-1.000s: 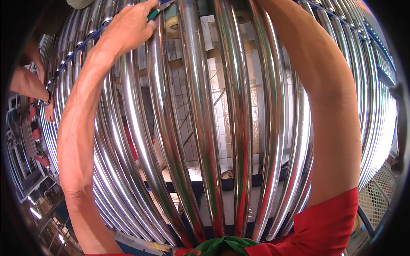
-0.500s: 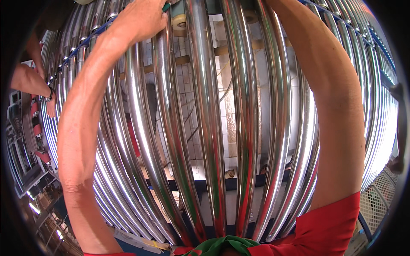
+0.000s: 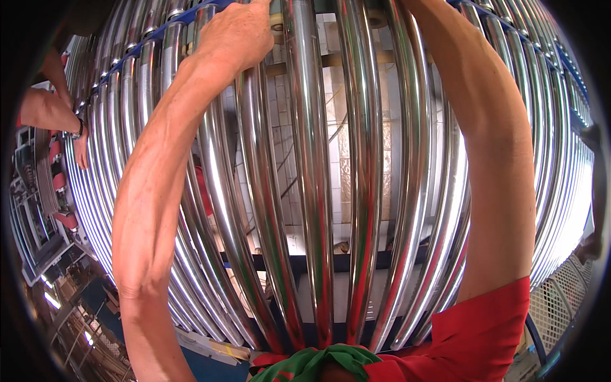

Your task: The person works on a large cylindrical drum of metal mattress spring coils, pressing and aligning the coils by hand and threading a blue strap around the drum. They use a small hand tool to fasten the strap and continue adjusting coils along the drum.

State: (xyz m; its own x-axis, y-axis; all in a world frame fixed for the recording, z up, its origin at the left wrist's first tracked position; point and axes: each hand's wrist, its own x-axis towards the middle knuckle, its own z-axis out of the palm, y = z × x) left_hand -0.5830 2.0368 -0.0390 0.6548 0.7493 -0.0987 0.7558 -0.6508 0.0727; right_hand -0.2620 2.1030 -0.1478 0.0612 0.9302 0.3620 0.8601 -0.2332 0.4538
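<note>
My left hand point(image 3: 238, 35) is at the top edge, over the far end of the shiny metal conveyor rollers point(image 3: 312, 159). It looks closed, its fingers curled and partly cut off by the frame, so what they hold is hidden. My right forearm point(image 3: 490, 121) reaches up across the rollers on the right, and the hand lies beyond the top edge. A pale round wheel point(image 3: 277, 24) shows under the rollers beside my left hand.
At the left edge another person's hand point(image 3: 81, 149), with a dark wristband, rests by the rollers. Blue frame rails point(image 3: 153, 39) run along the far side. A pale mesh panel point(image 3: 557, 312) stands at the lower right. Tiled floor point(image 3: 340, 165) shows between the rollers.
My left hand and forearm have shifted right, toward the middle. The green thing earlier seen at the left fingers no longer shows. My right arm stays almost in place.
</note>
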